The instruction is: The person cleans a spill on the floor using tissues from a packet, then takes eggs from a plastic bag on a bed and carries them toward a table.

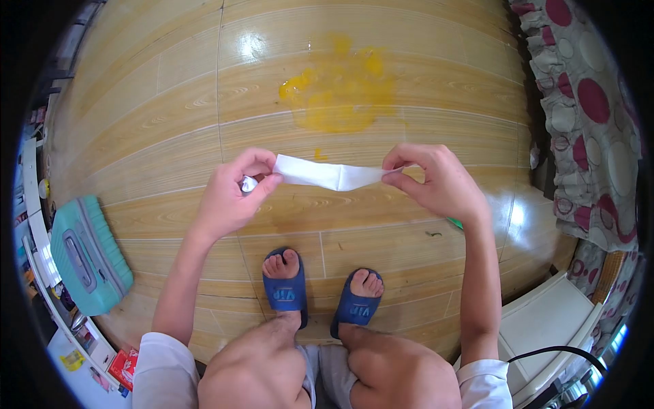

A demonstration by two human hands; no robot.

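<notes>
A folded strip of white tissue (327, 173) is stretched level between my two hands. My left hand (243, 187) pinches its left end, and a small crumpled white piece (248, 183) shows between the fingers of that hand. The right end is pinched between thumb and fingers of my right hand (432, 177). Beyond the tissue, a yellow liquid spill (340, 88) spreads over the wood-look floor (170, 157), with a small yellow spot (319, 155) just behind the strip's upper edge.
My feet in blue slippers (285, 290) stand below the hands. A turquoise suitcase (92, 255) and shelves are at the left. At the right hang dotted curtains (579, 102), above a white cabinet (545, 334) with a black cable (558, 349). A green object (455, 223) lies near my right wrist.
</notes>
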